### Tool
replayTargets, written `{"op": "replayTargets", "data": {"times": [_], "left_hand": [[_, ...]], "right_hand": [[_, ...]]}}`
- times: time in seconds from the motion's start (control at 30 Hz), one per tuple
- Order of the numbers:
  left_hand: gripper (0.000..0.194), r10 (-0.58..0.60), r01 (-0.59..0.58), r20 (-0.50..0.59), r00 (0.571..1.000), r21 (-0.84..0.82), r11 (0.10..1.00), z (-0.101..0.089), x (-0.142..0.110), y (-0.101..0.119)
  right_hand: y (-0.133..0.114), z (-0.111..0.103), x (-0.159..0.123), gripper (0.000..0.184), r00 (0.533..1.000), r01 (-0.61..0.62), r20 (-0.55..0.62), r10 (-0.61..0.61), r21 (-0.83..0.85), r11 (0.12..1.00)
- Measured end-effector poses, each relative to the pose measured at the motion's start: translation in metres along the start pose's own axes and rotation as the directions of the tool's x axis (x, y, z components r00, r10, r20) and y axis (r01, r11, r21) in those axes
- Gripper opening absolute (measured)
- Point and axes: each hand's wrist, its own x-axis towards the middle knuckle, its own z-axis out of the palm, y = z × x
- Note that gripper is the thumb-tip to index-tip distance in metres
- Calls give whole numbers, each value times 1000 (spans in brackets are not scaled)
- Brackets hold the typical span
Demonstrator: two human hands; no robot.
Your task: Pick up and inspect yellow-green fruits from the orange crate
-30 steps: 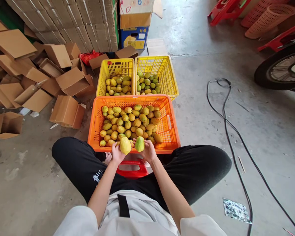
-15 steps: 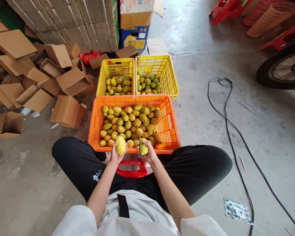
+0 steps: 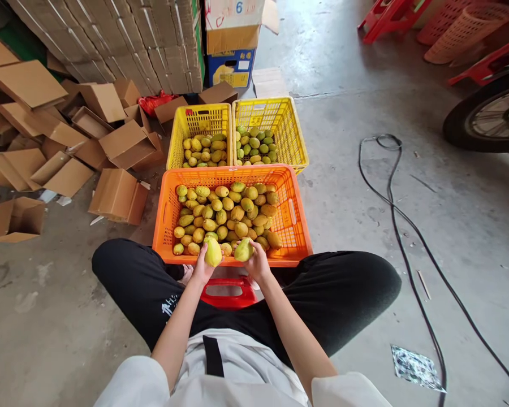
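My left hand (image 3: 203, 268) is closed around a yellow papaya (image 3: 213, 252), held upright over the near edge of the orange crate (image 3: 301, 226). Beside it, my right hand (image 3: 258, 263) grips a smaller, pale green papaya (image 3: 244, 250) by its right side, and this fruit lies nearly sideways. The two fruits are close but apart. Under and beyond my hands, the crate holds many yellow, green and brownish papayas (image 3: 236, 213), with part of its mesh bottom showing at the right.
Behind stand two yellow crates (image 3: 175, 135) (image 3: 299, 133), each partly filled with fruit. A red stool (image 3: 229, 299) is between my legs. Cardboard boxes (image 3: 114, 192) lie piled at the left. A black hose (image 3: 415, 237) and a motorbike wheel (image 3: 487, 116) are at the right.
The papaya in my right hand has turned from upright to nearly sideways and shows a paler side. My left hand has shifted slightly right with its fruit.
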Motion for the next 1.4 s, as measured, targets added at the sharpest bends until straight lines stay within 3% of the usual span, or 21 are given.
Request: {"op": "replayTargets", "data": {"times": [0.2,0.37,0.63,0.97,1.23,1.4], "left_hand": [[40,-53,56,50,997,-66,996,-2,-1,-2],[46,-30,33,63,998,-55,998,-8,3,-2],[33,-45,44,-40,998,-27,999,-10,6,-5],[17,-98,98,-11,995,46,994,-7,6,-3],[29,-84,84,10,996,-153,985,-9,6,0],[29,-79,79,10,997,-155,985,-6,5,0]], "right_hand": [[-2,2,-1,34,993,-61,106,58,25,998],[0,3,0,37,998,-8,66,6,21,1000],[3,-1,-2,46,999,15,49,-12,-72,997],[5,0,-2,48,994,92,74,-83,-136,986],[3,1,-2,49,998,41,50,-37,-87,995],[-1,2,-1,50,994,-13,107,19,-49,999]]}}
